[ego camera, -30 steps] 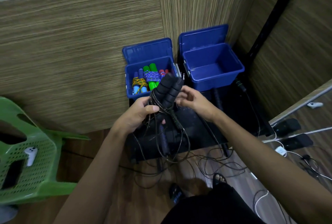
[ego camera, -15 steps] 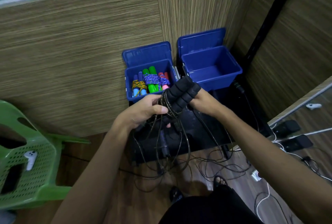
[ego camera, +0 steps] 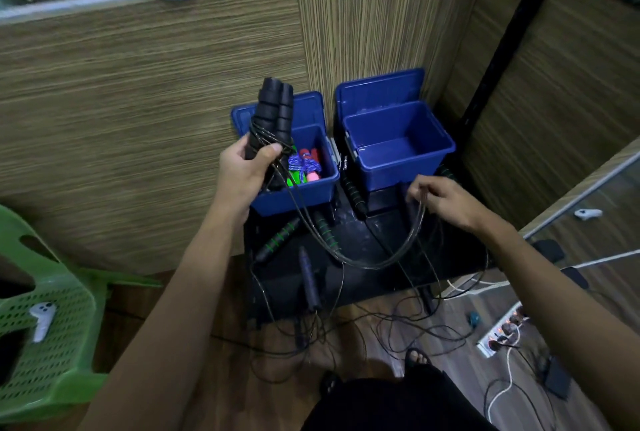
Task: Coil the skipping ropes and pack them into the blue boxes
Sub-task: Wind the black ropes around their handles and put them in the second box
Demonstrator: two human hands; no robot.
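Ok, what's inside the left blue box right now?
The left blue box holds coiled ropes: a blue-wrapped bundle with red and green handles. The left hand and its black handles hide the rest.

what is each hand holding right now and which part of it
The left hand grips the black rope's two handles near their lower ends. The right hand pinches that rope's cord.

Blue boxes (ego camera: 398,150), black handles (ego camera: 273,108)
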